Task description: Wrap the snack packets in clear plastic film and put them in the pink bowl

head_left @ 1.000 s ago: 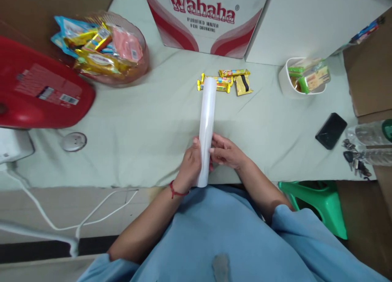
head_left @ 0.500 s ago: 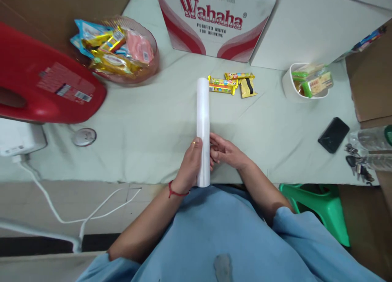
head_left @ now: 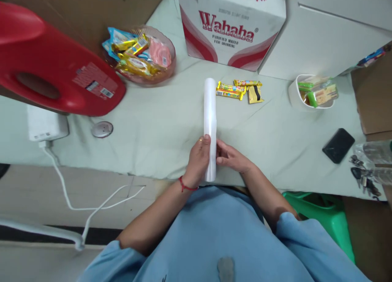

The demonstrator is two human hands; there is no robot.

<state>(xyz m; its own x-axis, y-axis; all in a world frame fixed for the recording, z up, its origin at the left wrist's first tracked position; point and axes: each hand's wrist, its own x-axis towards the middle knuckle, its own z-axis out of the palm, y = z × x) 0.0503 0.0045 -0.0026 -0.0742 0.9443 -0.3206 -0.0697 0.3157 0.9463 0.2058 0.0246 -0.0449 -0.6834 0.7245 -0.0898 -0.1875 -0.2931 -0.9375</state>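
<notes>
A slim white roll of plastic film (head_left: pixel 210 106) points away from me, over the near part of the table. My left hand (head_left: pixel 199 157) is closed round its lower half, thumb lying on top; a ring and a red string bracelet show on this hand and wrist. On the other side of the roll, my right hand (head_left: pixel 234 157) has its thumb and forefinger apart, with the tips at the roll's right edge. Its other fingers are partly hidden. Yellow-wrapped snack bars (head_left: pixel 231 90) and a small yellow packet (head_left: pixel 255 94) lie just beyond the roll's far end.
At the left stand a red jug (head_left: pixel 61 74), a white power adapter (head_left: pixel 47 125) and a pink bowl (head_left: pixel 170 72) of snacks. A Wahaha carton (head_left: pixel 226 33) is at the back. Rightward are a white tub (head_left: pixel 295 96), black wallet-like item (head_left: pixel 338 145), keys (head_left: pixel 364 180) and a green stool (head_left: pixel 333 216).
The view has shifted, so the table's things appear further right. My left hand keeps its hold on the roll. My right thumb and forefinger have spread a little further apart.
</notes>
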